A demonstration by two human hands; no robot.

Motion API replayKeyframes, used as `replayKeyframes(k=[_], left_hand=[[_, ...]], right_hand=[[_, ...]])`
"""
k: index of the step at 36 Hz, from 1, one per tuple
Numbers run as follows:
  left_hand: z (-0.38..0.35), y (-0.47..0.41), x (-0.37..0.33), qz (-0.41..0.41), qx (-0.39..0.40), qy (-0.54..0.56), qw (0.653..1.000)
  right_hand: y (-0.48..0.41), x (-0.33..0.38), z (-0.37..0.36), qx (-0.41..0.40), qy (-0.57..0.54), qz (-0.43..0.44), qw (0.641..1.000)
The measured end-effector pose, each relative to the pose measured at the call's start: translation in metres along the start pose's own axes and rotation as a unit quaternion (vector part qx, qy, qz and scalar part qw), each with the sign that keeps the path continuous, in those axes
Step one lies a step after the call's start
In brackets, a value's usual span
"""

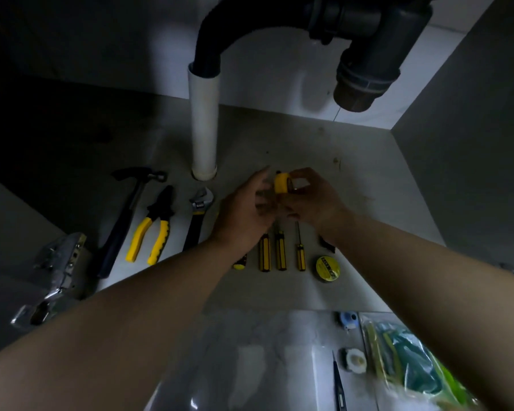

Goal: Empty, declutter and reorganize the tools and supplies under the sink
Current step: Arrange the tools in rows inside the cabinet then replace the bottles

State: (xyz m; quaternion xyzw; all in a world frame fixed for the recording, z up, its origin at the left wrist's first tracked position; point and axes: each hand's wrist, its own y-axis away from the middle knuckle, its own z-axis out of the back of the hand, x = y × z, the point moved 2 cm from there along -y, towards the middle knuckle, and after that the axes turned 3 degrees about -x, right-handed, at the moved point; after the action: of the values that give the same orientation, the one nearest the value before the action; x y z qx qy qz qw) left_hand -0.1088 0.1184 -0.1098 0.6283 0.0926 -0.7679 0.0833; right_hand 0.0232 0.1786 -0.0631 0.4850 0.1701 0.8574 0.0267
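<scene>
Dim under-sink cabinet, grey floor point(279, 137). White pipe point(204, 129) at 11 o'clock, black trap point(365, 69) at 1 o'clock. Tools are laid in a row from 9 to 5 o'clock: hammer point(128, 209), pliers point(156, 223), adjustable wrench point(198, 212), screwdrivers point(280, 250), tape roll point(327, 268).

Yellow roll point(281, 185) is off the floor near centre, at 10 o'clock of the right hand point(315, 200) and 2 o'clock of the left hand point(244, 212). Right hand's fingers are curled round it. Left hand's fingers are loosely straight and blurred; can't tell if they touch the roll. Both forearms reach in from 6–7 o'clock.
</scene>
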Motion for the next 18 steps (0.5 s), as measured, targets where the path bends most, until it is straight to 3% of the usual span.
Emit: replayKeyframes(k=[6, 11, 18], left_hand=[[0.035, -0.01, 0.002, -0.057, -0.104, -0.159, 0.98], [0.052, -0.01, 0.009, -0.069, -0.077, -0.217, 0.971], [0.049, -0.014, 0.017, -0.069, -0.038, -0.233, 0.969]], right_hand=[[-0.039, -0.015, 0.007, -0.072, 0.064, 0.0, 0.995], [-0.066, -0.009, 0.001, -0.088, 0.223, 0.083, 0.967], [-0.086, -0.011, -0.029, -0.054, 0.268, 0.114, 0.955]])
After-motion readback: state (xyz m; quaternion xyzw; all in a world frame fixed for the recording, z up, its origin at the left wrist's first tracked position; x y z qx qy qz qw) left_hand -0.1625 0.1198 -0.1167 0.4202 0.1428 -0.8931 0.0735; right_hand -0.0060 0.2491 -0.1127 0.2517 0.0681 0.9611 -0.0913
